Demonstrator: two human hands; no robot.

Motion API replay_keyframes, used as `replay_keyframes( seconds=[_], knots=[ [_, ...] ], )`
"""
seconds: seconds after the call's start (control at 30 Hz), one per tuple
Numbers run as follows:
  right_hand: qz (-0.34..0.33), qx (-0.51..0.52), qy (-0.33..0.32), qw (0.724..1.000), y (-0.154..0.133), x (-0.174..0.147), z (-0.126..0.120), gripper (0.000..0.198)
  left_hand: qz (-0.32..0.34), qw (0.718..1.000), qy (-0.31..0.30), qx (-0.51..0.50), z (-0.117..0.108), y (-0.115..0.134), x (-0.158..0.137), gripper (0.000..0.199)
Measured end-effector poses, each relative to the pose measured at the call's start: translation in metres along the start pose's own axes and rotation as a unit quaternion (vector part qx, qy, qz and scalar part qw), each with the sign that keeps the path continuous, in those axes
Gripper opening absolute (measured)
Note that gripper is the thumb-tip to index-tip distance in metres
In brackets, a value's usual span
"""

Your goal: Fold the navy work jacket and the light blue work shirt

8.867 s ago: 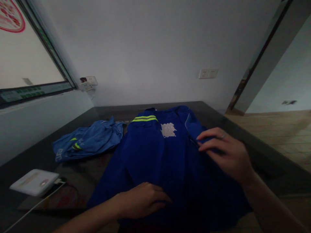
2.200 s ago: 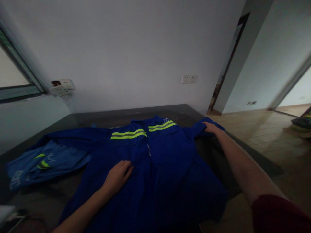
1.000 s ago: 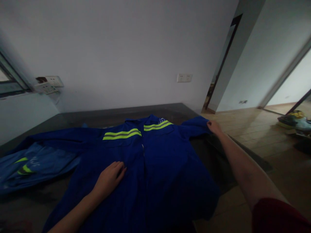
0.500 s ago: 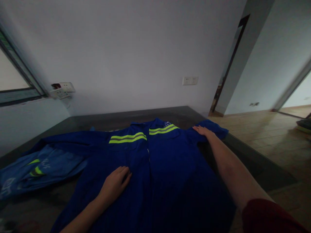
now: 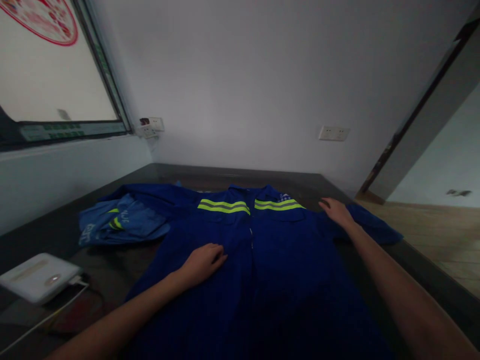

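A dark blue work jacket (image 5: 285, 250) lies spread front up, its collar toward the wall and yellow-grey reflective bands across the chest. On the wearer's-right front panel rests my left hand (image 5: 204, 262), back up, fingers loosely bent and thumb apart, gripping no cloth. My right hand (image 5: 335, 211) is over the sleeve (image 5: 375, 222) near the shoulder at the right, fingers stretched and slightly bent, holding nothing; whether it touches the cloth is unclear. The other sleeve (image 5: 150, 192) reaches left over a lighter blue bundled garment (image 5: 131, 225). The jacket's lower part is dark and runs out of view.
A dark table (image 5: 108, 270) stands against the wall. At its left lies a white box-shaped device (image 5: 41, 275) with a white cable (image 5: 48, 317). Wall sockets (image 5: 334, 133) are behind, with a window (image 5: 56, 75) at the left and wooden floor (image 5: 438, 235) at the right.
The view has turned left, bringing the white device and more of the window into sight. My right hand has moved inward along the sleeve toward the shoulder. My left hand stays on the jacket front.
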State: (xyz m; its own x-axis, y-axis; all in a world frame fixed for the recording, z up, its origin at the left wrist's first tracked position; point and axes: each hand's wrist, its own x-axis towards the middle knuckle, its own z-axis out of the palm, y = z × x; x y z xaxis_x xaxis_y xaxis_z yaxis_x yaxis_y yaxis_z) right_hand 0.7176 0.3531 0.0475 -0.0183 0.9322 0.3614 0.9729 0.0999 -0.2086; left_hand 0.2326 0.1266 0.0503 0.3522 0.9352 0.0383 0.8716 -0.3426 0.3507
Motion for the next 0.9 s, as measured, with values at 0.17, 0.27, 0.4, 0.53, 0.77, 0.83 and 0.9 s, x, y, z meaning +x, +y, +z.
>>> replay_keyframes(
  seconds=[0.17,0.27,0.4,0.53,0.77,0.83,0.9],
  knots=[
    [-0.119,0.075,-0.011,0.990,-0.109,-0.013,-0.014,0.024,-0.014,1.000,0.003,-0.027,-0.019,-0.005,0.047,0.029],
    [-0.142,0.121,-0.048,0.981,-0.179,-0.025,-0.007,0.021,0.014,0.996,0.071,-0.048,-0.020,0.002,0.101,0.024],
    [-0.120,0.109,-0.111,0.981,-0.248,-0.042,0.020,0.020,0.024,0.987,0.145,-0.058,0.006,0.016,0.158,0.014],
    [-0.076,0.085,-0.116,0.987,-0.271,-0.060,0.049,0.022,-0.001,0.983,0.179,-0.040,0.037,0.010,0.169,0.020],
    [-0.027,0.101,-0.099,0.990,-0.268,-0.070,0.062,0.027,0.012,0.982,0.185,-0.035,0.047,-0.013,0.167,0.019],
    [-0.018,0.118,-0.100,0.988,-0.268,-0.069,0.062,0.028,0.016,0.982,0.184,-0.032,0.048,-0.014,0.169,0.017],
    [-0.009,0.135,-0.096,0.986,-0.266,-0.067,0.063,0.030,0.021,0.982,0.183,-0.030,0.049,-0.013,0.170,0.017]
  ],
)
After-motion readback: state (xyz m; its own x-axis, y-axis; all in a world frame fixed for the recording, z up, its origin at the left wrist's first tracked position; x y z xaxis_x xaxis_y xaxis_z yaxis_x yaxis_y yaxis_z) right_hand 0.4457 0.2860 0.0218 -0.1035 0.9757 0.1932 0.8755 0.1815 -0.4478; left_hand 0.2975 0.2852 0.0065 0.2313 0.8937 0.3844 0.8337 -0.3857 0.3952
